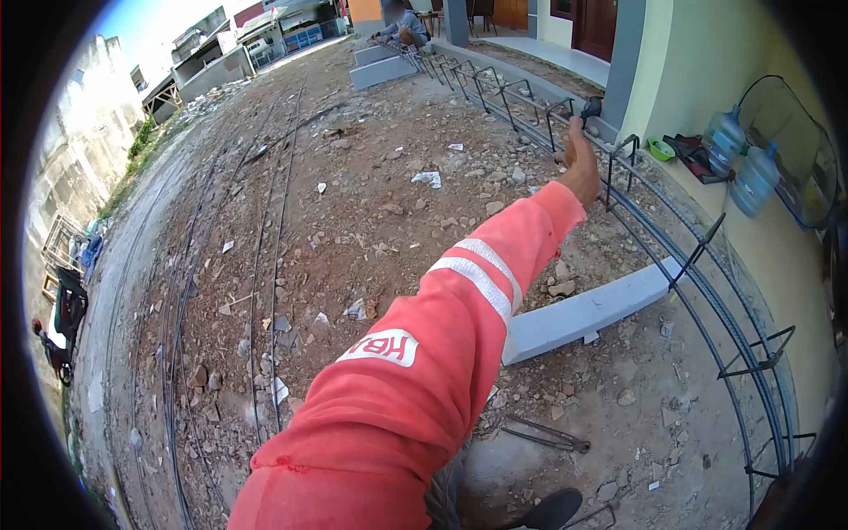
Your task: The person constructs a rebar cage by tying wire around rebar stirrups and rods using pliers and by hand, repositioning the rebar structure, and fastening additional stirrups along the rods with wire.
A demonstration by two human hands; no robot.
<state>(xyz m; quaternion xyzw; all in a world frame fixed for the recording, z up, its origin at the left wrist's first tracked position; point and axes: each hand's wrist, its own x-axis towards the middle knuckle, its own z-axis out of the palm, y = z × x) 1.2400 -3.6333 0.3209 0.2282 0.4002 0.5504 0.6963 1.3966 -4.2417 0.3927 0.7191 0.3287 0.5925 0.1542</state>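
Note:
My left hand (580, 168), in a faded red sleeve (468, 291) with white bands, reaches out to a long steel rebar cage (649, 212). The hand is beside the cage's bars and square stirrups, with its fingers stretched out; whether it touches the steel is hard to tell. The cage curves from the upper middle down to the lower right. My right hand is not in view. Below the arm, a pale concrete block (592, 314) lies under the cage. A pincer-like tool (548, 435) rests on the ground.
A person (408, 25) crouches at the cage's far end, near pale blocks (384, 72). Blue water bottles (755, 181) and a green bowl (661, 149) stand by the right wall. Long thin rods (265, 230) lie on the rubble at left. A dark shoe (555, 510) shows below.

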